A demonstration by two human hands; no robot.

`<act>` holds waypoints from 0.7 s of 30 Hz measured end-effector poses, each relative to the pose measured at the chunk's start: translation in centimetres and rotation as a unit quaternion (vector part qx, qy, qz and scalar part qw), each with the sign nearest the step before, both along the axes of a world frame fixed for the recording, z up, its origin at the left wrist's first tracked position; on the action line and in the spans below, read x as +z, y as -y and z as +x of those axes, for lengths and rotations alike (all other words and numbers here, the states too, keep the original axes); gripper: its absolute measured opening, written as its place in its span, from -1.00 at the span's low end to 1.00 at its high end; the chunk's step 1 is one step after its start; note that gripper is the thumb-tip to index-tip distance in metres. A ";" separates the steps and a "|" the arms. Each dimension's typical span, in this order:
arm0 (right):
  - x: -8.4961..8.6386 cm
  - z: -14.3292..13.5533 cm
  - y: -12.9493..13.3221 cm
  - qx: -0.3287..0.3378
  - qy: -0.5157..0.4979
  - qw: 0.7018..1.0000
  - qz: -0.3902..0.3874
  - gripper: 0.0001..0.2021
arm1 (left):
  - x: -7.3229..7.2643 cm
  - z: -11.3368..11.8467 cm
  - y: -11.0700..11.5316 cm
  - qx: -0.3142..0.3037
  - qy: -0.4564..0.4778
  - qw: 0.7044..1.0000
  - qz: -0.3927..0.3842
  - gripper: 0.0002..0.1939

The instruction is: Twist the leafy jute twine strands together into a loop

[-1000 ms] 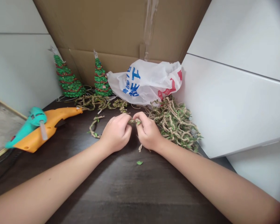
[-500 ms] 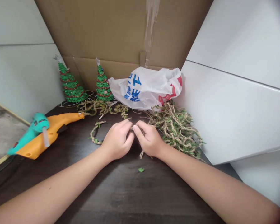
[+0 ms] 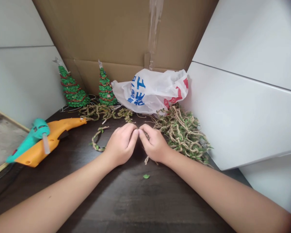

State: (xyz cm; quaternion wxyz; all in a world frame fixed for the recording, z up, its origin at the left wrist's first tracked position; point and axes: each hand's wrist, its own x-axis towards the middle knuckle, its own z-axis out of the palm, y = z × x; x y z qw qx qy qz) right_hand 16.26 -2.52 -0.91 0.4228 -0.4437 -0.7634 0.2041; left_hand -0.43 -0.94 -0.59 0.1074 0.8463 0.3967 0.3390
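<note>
Behind the dark worktop [image 3: 135,200] in front of you stands a brown cardboard sheet [image 3: 116,32], with a white plastic bag [image 3: 152,87] at its foot. Just in front of the bag, beyond your right hand [image 3: 156,145], spreads the big heap of leafy twine [image 3: 184,136]; to the left lie a teal and orange glue gun [image 3: 55,127] and two small green trees [image 3: 72,90]. Your left hand [image 3: 118,145] is narrow, thumb against curled fingers; you can't tell what, if anything, is inside it. Your right hand is closed around a piece of twine [image 3: 146,159], whose loose end hangs below it, and the tips of both hands meet. A short curved strand [image 3: 94,142] rests apart, left of your hands. The piece you're handling looks unfinished and the heap is large, but how much is done can't be told. Smallest, one loose leaf [image 3: 146,176] lies nearer you.
</note>
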 end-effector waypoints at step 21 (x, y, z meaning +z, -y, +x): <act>0.0 -0.1 -0.3 -0.001 -0.032 0.999 -0.009 -0.78 | -0.3 0.1 -0.3 0.018 0.000 1.000 -0.007 -0.81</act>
